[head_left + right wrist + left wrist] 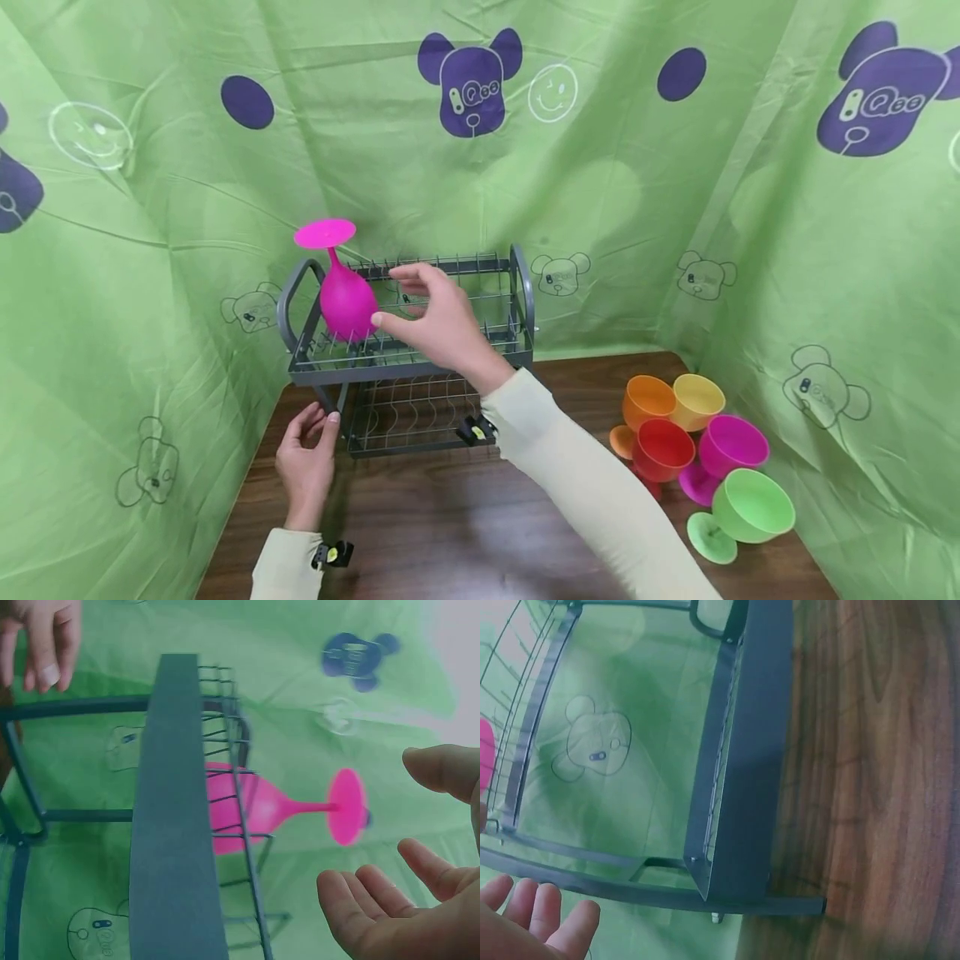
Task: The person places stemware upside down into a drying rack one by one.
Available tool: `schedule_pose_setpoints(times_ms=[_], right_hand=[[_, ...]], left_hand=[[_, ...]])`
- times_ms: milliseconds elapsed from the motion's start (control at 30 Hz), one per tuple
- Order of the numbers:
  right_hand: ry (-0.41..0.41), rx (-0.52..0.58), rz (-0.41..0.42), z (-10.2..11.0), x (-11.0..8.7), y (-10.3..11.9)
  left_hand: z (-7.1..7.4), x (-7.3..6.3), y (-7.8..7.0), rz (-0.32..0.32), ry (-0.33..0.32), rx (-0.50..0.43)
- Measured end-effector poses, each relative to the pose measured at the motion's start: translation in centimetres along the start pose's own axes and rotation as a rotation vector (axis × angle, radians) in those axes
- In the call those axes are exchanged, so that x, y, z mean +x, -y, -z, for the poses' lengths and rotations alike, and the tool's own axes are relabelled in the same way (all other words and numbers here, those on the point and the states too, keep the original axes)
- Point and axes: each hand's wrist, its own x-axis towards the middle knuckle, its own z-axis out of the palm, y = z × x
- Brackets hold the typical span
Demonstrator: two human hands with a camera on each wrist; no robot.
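Head view: a magenta goblet (pixel 343 292) stands inverted at the 9 o'clock end of the two-tier dish rack's (pixel 517 292) upper shelf, while the right hand (pixel 438 321) hovers just beside it at 3 o'clock, fingers spread and holding nothing — best withdrawn sideways so the bowl is not knocked. The left hand (pixel 306 454), relaxed and empty, touches the rack's front leg — a sound brace. Wooden table (pixel 450 525); five coloured goblets (pixel 701 450) at 4 o'clock; green printed cloth (pixel 825 250) all round.

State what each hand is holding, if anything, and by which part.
Nothing is held. The right hand is open beside the upturned pink plastic goblet; the left hand is open by the grey metal dish rack's leg.
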Motion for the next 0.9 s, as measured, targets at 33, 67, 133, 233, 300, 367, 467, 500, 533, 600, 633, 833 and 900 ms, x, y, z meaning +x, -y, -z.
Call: schedule_pose_setpoints(times_ms=[33, 67, 133, 233, 300, 367, 467, 500, 533, 600, 633, 833, 900], right_hand=[[-0.008, 0.036, 0.015, 0.4, -0.6, -0.1], [-0.017, 0.074, 0.03, 0.8, -1.2, -0.2], [-0.036, 0.134, 0.049, 1.4, -2.4, -0.6], [-0.051, 0.195, 0.059, 2.2, -4.3, -1.3], [-0.059, 0.221, 0.058, 2.6, -5.6, -1.7], [-0.072, 0.255, 0.056, 3.1, -7.0, -2.0], [-0.109, 0.302, 0.058, 3.8, -9.0, -2.7], [-0.124, 0.306, 0.058, 4.1, -9.7, -2.9], [-0.137, 0.312, 0.059, 4.4, -10.3, -3.2], [-0.163, 0.298, 0.053, 4.9, -11.7, -4.0], [-0.177, 0.287, 0.047, 5.2, -12.4, -4.5], [-0.286, 0.232, -0.027, 6.7, -16.9, -7.6], [-0.32, 0.224, -0.045, 7.1, -18.1, -8.5]], left_hand=[[0.0, -0.1, 0.0, -0.011, 0.002, 0.011], [0.0, -0.3, 0.0, -0.022, 0.006, 0.019], [-0.1, -0.6, 0.0, -0.041, 0.021, 0.044], [-0.3, -1.4, -0.4, -0.055, 0.049, 0.067], [-0.4, -1.9, -0.7, -0.057, 0.069, 0.073], [-0.5, -2.5, -1.1, -0.056, 0.091, 0.064], [-0.7, -3.3, -1.5, -0.058, 0.131, 0.047], [-0.7, -3.5, -1.6, -0.057, 0.143, 0.039], [-0.7, -3.8, -1.7, -0.057, 0.154, 0.034], [-0.7, -4.3, -1.8, -0.056, 0.174, 0.03], [-0.7, -4.6, -1.9, -0.055, 0.185, 0.026], [-0.6, -6.4, -3.0, -0.027, 0.25, -0.012], [-0.5, -6.8, -3.1, -0.019, 0.267, -0.037]])
